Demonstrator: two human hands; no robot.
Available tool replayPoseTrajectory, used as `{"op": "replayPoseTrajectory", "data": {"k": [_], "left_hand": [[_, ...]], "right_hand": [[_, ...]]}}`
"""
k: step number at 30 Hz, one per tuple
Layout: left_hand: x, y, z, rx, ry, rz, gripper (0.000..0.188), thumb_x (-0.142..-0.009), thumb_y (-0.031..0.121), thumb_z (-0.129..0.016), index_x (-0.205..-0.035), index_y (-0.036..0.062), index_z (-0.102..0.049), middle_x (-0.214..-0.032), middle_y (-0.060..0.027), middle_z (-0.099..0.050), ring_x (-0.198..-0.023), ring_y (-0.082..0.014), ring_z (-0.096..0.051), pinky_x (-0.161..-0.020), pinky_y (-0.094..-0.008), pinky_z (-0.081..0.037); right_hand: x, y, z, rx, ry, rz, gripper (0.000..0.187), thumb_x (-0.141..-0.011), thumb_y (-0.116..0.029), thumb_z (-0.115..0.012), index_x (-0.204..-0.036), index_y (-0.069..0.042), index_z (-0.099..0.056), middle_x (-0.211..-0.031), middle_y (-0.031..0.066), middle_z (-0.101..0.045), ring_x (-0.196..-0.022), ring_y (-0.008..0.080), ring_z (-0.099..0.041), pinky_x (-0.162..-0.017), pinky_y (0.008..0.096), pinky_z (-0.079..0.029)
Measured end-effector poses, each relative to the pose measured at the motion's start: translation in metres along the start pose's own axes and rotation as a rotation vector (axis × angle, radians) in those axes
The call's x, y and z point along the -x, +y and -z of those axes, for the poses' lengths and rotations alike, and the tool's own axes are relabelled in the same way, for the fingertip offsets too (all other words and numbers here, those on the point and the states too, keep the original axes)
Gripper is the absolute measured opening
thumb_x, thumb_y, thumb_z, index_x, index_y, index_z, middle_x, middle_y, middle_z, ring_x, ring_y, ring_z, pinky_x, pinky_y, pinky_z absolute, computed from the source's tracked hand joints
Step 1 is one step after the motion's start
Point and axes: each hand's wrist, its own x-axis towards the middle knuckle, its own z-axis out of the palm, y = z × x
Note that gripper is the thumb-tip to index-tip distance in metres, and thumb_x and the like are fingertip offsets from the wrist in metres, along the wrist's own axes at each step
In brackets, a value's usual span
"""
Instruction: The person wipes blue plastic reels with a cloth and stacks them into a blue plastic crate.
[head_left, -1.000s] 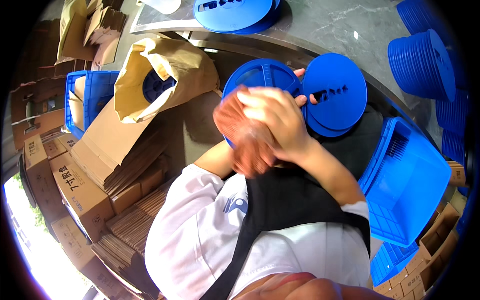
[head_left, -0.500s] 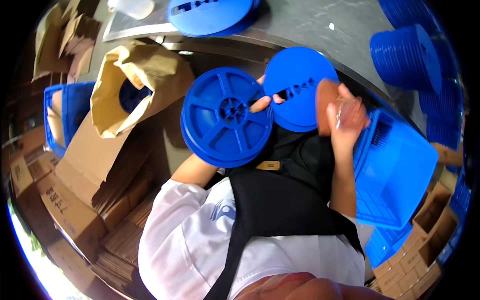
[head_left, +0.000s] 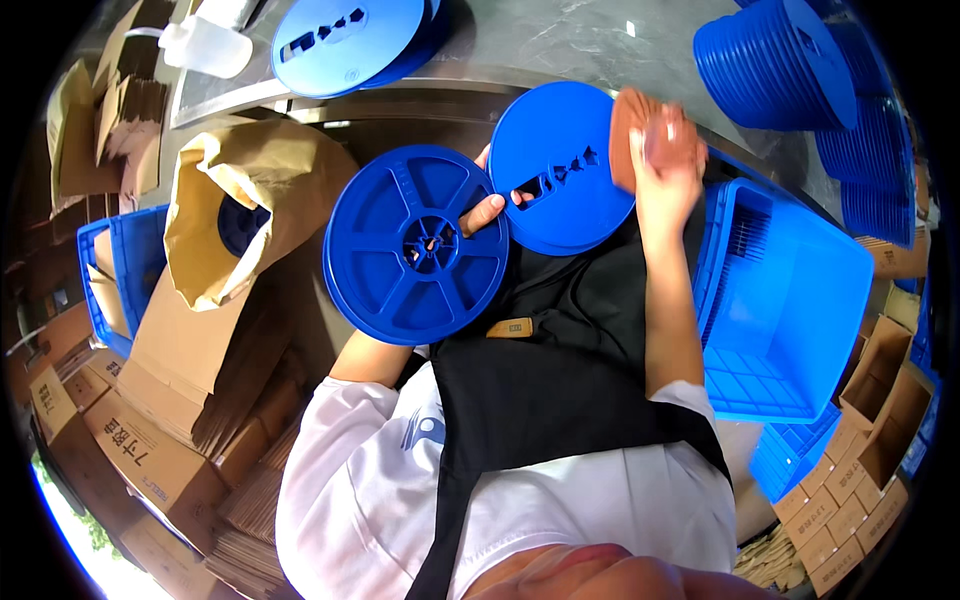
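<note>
My left hand [head_left: 483, 214] is closed on two blue plastic reels in front of my apron, its palm hidden behind them. The left spoked reel [head_left: 378, 291] shows a wheel-like face with a hub; my thumb lies near that hub. Beside it, the other blue reel [head_left: 548, 122] has a smooth face with cut-out slots, and a fingertip shows in one slot. In my right hand [head_left: 668, 182], fingers curled and blurred, is a reddish-brown flat pad [head_left: 625, 138]. The pad's edge overlaps the smooth reel's right rim; touching or just in front, I cannot tell.
Behind is a grey worktop [head_left: 560, 45] bearing a blue reel [head_left: 345, 40], stacked blue reels [head_left: 775, 70] and a white bottle [head_left: 208, 48]. A paper sack [head_left: 295, 165] stands left, a blue crate [head_left: 800, 300] right. Cardboard boxes [head_left: 150, 450] line both sides.
My right hand and the pad have moved up along the smooth reel's right rim. Both reels sit slightly further left in view, and the surroundings have shifted too.
</note>
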Motion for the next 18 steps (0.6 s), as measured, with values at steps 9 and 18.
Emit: {"op": "replayPoseTrajectory", "data": {"k": [9, 18], "left_hand": [[-0.001, 0.005, 0.004, -0.003, -0.021, 0.022, 0.041, -0.087, 0.015, -0.065, -0.123, 0.0004, -0.051, -0.091, -0.0033, -0.062, -0.096, -0.0182, -0.060, -0.091, -0.0320, -0.046], [-0.009, -0.003, 0.001, 0.022, -0.036, 0.018, 0.043, -0.086, 0.015, -0.065, -0.124, 0.0005, -0.051, -0.091, -0.0031, -0.062, -0.096, -0.0179, -0.060, -0.091, -0.0317, -0.046]], "right_hand": [[0.030, -0.059, 0.001, -0.223, -0.565, 0.644, 0.015, -0.074, -0.010, -0.061, -0.089, -0.007, -0.059, -0.124, 0.0041, -0.058, -0.116, 0.0205, -0.052, -0.086, 0.0360, -0.042], [0.017, 0.021, 0.030, -0.173, -0.205, 0.283, 0.027, -0.078, -0.006, -0.064, -0.104, -0.003, -0.057, -0.120, 0.0161, -0.059, -0.110, 0.0284, -0.056, -0.096, 0.0376, -0.042]]}}
